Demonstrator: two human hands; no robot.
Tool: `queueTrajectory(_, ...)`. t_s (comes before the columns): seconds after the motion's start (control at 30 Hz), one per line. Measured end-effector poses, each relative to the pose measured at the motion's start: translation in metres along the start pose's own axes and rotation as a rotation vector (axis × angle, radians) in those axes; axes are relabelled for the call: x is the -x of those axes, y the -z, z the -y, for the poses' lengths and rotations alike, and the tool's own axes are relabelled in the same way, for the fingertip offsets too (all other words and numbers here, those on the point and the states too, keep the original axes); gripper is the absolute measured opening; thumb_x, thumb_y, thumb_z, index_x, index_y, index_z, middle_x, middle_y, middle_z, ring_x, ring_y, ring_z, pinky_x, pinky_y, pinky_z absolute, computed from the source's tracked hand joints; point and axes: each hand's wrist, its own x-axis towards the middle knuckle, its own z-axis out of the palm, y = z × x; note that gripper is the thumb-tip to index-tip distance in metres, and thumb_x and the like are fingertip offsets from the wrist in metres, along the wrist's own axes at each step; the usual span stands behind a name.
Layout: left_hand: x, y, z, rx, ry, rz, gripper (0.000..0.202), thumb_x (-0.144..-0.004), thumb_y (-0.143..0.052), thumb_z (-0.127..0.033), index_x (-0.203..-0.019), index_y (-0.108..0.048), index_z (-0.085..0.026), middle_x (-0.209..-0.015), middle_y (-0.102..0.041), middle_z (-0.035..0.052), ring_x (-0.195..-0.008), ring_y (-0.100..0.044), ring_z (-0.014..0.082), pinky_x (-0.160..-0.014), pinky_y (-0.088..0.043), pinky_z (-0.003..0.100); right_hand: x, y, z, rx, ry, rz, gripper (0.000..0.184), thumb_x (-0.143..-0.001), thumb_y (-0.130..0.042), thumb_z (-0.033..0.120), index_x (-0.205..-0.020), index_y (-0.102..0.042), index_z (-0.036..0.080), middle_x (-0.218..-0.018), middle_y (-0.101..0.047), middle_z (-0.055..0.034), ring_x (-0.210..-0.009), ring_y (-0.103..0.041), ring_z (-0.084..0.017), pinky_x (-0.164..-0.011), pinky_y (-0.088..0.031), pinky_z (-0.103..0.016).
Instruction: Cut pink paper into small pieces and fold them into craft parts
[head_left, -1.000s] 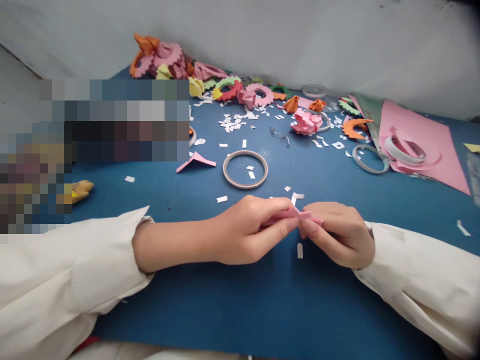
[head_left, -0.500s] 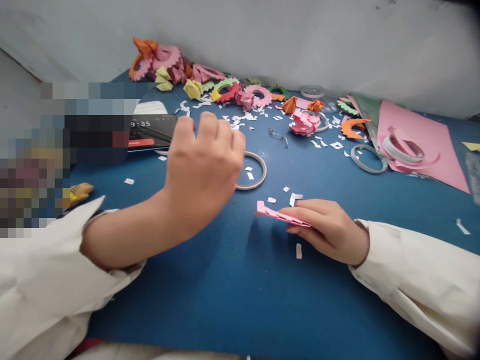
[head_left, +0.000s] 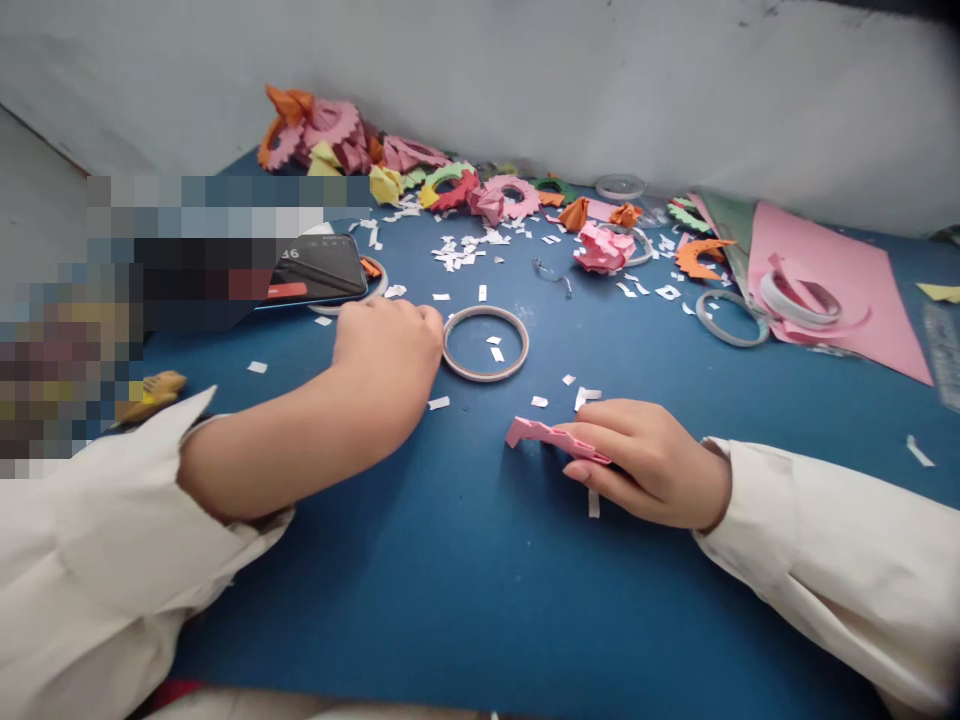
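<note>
My right hand (head_left: 645, 462) pinches a folded pink paper strip (head_left: 555, 436) between thumb and fingers, just above the blue table. The strip has small stepped folds, and its free end points left. My left hand (head_left: 388, 355) is low over the table with its fingers curled down and away from me. Its fingertips are hidden, so what they hold, if anything, cannot be seen. Right beside its knuckles lies a thin roll of tape (head_left: 448, 362); whether they touch is unclear. A phone (head_left: 322, 268) rests beyond my left hand.
White paper scraps (head_left: 459, 254) are scattered over the table (head_left: 450, 600). Along the wall lie folded paper rings (head_left: 517, 195) and a crumpled pink paper (head_left: 602, 248). To the right are more tape rolls (head_left: 731, 318) and pink sheets (head_left: 862, 270). A yellow object (head_left: 159, 390) sits at left.
My left hand has come down and left from above the tape roll, uncovering the whole roll. My right hand keeps the pink strip, which has tilted slightly. The view has shifted a little.
</note>
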Motion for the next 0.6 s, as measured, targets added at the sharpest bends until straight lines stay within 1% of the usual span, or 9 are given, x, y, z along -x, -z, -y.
queueTrajectory(0.1, -0.003, 0.000, 0.001, 0.026, 0.028, 0.052, 0.035, -0.068, -0.035, 0.007, -0.092, -0.056, -0.007, -0.090, -0.063, 0.0176, -0.084, -0.064, 0.0291, -0.063, -0.044, 0.029, 0.001, 0.000, 0.000, 0.006, -0.005, 0.004, 0.021, -0.095, -0.040, 0.027, -0.100, -0.055, 0.013, -0.068, -0.050, -0.0017, -0.061, -0.038, -0.012, -0.057, -0.031, -0.023)
queueTrajectory(0.17, -0.003, -0.002, 0.000, 0.041, 0.055, 0.035, 0.036, -0.066, -0.033, 0.008, -0.089, -0.056, -0.006, -0.088, -0.062, 0.0181, -0.081, -0.064, 0.0292, -0.059, -0.041, 0.027, 0.001, 0.000, 0.001, 0.004, -0.002, 0.000, 0.021, -0.095, -0.040, 0.028, -0.099, -0.055, 0.013, -0.068, -0.050, -0.0016, -0.060, -0.038, -0.012, -0.057, -0.031, -0.023)
queueTrajectory(0.23, -0.001, -0.004, -0.003, 0.064, 0.094, -0.075, 0.037, -0.070, -0.029, 0.007, -0.093, -0.056, -0.004, -0.085, -0.061, 0.0177, -0.073, -0.064, 0.0263, -0.053, -0.036, 0.025, 0.001, 0.000, 0.001, -0.001, 0.004, -0.011, 0.022, -0.095, -0.040, 0.029, -0.097, -0.055, 0.013, -0.068, -0.049, -0.0017, -0.060, -0.037, -0.011, -0.057, -0.031, -0.023)
queueTrajectory(0.3, 0.002, -0.006, -0.007, 0.085, 0.096, -0.287, 0.042, -0.081, -0.022, 0.000, -0.108, -0.054, -0.005, -0.083, -0.061, 0.0162, -0.064, -0.062, 0.0217, -0.047, -0.029, 0.023, 0.000, 0.000, 0.001, -0.006, 0.007, -0.013, 0.025, -0.096, -0.039, 0.031, -0.096, -0.055, 0.012, -0.068, -0.049, -0.0020, -0.060, -0.037, -0.011, -0.057, -0.031, -0.023)
queueTrajectory(0.33, 0.003, -0.007, -0.010, 0.099, 0.060, -0.402, 0.045, -0.086, -0.020, -0.005, -0.119, -0.050, -0.007, -0.085, -0.061, 0.0153, -0.061, -0.060, 0.0196, -0.045, -0.026, 0.023, 0.000, 0.000, 0.001, -0.006, 0.006, -0.010, 0.027, -0.096, -0.039, 0.032, -0.097, -0.056, 0.012, -0.069, -0.050, -0.0023, -0.060, -0.037, -0.011, -0.057, -0.031, -0.023)
queueTrajectory(0.4, 0.002, -0.012, -0.015, 0.141, -0.114, -0.596, 0.049, -0.091, -0.020, -0.011, -0.137, -0.035, -0.012, -0.098, -0.062, 0.0147, -0.060, -0.059, 0.0171, -0.041, -0.023, 0.024, 0.001, 0.000, 0.000, 0.000, 0.004, -0.008, 0.028, -0.096, -0.038, 0.033, -0.099, -0.056, 0.011, -0.069, -0.050, -0.0024, -0.060, -0.038, -0.011, -0.057, -0.031, -0.023)
queueTrajectory(0.47, -0.001, -0.019, -0.021, 0.175, -0.356, -0.718, 0.056, -0.088, -0.025, -0.008, -0.144, -0.023, -0.012, -0.117, -0.058, 0.0160, -0.072, -0.061, 0.0184, -0.044, -0.032, 0.025, 0.001, 0.000, 0.000, 0.009, 0.005, -0.017, 0.028, -0.096, -0.039, 0.033, -0.100, -0.056, 0.011, -0.069, -0.051, -0.0024, -0.060, -0.038, -0.012, -0.057, -0.032, -0.023)
queueTrajectory(0.53, -0.005, -0.026, -0.024, 0.155, -0.472, -0.786, 0.056, -0.088, -0.026, -0.006, -0.144, -0.022, -0.009, -0.127, -0.052, 0.0184, -0.092, -0.061, 0.0235, -0.060, -0.044, 0.029, 0.001, 0.000, 0.000, 0.017, 0.008, -0.027, 0.027, -0.096, -0.039, 0.033, -0.101, -0.056, 0.011, -0.070, -0.052, -0.0024, -0.061, -0.039, -0.012, -0.058, -0.032, -0.023)
queueTrajectory(0.6, -0.007, -0.031, -0.027, 0.154, -0.455, -0.764, 0.047, -0.094, -0.031, -0.017, -0.139, -0.031, -0.004, -0.124, -0.054, 0.0205, -0.098, -0.059, 0.0282, -0.071, -0.046, 0.035, 0.001, 0.000, 0.000, 0.024, 0.015, -0.034, 0.027, -0.096, -0.040, 0.032, -0.099, -0.055, 0.011, -0.070, -0.053, -0.0027, -0.061, -0.039, -0.012, -0.058, -0.033, -0.023)
